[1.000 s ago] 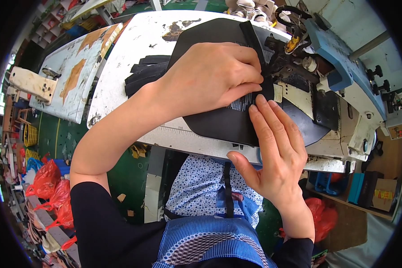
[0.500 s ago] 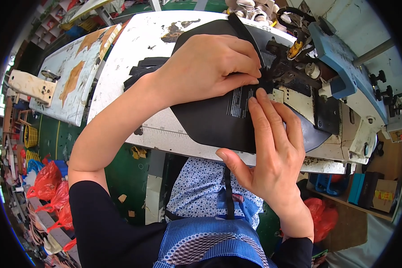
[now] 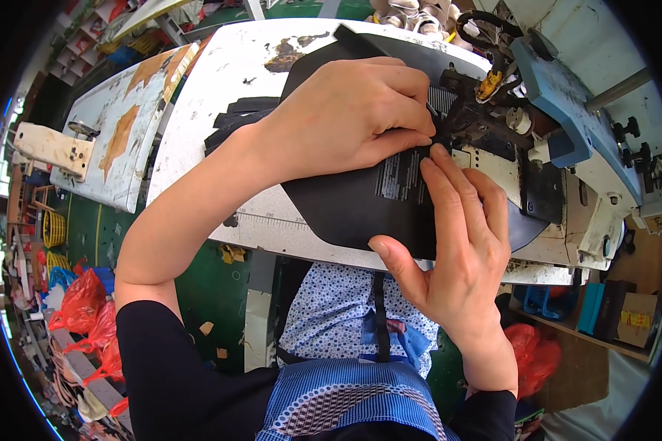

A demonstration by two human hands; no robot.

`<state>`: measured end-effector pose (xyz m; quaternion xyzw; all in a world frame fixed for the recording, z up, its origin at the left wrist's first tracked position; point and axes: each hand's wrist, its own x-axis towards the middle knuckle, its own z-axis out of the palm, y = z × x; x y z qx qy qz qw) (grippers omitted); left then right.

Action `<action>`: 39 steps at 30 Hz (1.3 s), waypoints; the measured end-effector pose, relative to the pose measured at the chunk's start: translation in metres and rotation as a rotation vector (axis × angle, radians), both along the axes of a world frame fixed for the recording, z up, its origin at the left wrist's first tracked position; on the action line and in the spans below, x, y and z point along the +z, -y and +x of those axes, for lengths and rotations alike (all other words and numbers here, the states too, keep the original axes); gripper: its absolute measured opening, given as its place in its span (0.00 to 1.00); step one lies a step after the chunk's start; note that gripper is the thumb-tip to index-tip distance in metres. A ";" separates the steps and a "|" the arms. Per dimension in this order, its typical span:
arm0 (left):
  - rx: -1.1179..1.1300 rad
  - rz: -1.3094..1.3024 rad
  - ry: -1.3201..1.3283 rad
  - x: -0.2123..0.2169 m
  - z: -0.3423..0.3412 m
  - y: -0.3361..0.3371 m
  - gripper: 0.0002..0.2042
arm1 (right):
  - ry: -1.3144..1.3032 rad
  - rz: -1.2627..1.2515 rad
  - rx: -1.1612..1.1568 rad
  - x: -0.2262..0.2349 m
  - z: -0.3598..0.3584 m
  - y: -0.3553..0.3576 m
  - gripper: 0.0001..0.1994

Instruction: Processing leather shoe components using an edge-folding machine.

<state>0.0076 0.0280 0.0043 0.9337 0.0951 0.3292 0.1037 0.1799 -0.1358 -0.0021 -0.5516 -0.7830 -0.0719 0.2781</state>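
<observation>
A large black flat piece of material [image 3: 349, 206] lies on the worn white sewing table [image 3: 221, 88], hanging over its near edge. My left hand [image 3: 346, 114] presses down on its upper part, fingertips pinched at a small printed label [image 3: 401, 176] close to the sewing machine's needle area [image 3: 467, 121]. My right hand [image 3: 456, 242] lies flat on the piece's lower right, fingers stretched toward the label, thumb hooked under the near edge. A stack of black strips [image 3: 235, 121] sits just left of my left wrist.
The blue-and-white sewing machine [image 3: 566, 110] fills the table's right side. A second worn white table [image 3: 118, 132] stands to the left. Red plastic bags [image 3: 81, 309] and clutter lie on the green floor at lower left; cardboard boxes [image 3: 629, 316] sit at lower right.
Both hands have shifted slightly with the black piece toward the needle area; my right hand's fingers have slid up along the piece to the label.
</observation>
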 end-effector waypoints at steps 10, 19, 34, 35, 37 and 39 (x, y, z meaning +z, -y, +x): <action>0.096 0.082 0.042 -0.004 0.003 0.019 0.07 | -0.045 0.048 -0.006 -0.004 0.006 0.001 0.33; 0.170 0.098 0.038 -0.001 0.003 0.030 0.10 | 0.004 0.149 0.003 -0.008 0.009 -0.001 0.29; 0.320 0.120 0.012 -0.001 -0.015 -0.001 0.04 | -0.054 0.193 -0.008 -0.011 0.007 -0.003 0.21; 0.295 0.017 0.017 -0.001 -0.018 -0.004 0.04 | -0.020 0.240 -0.009 -0.011 0.008 -0.004 0.21; 0.303 -0.140 -0.007 0.007 -0.023 -0.004 0.05 | -0.027 0.262 0.000 -0.012 0.008 -0.003 0.21; 0.310 -0.178 0.013 0.007 -0.026 -0.006 0.05 | -0.082 0.172 -0.015 -0.013 0.008 0.000 0.19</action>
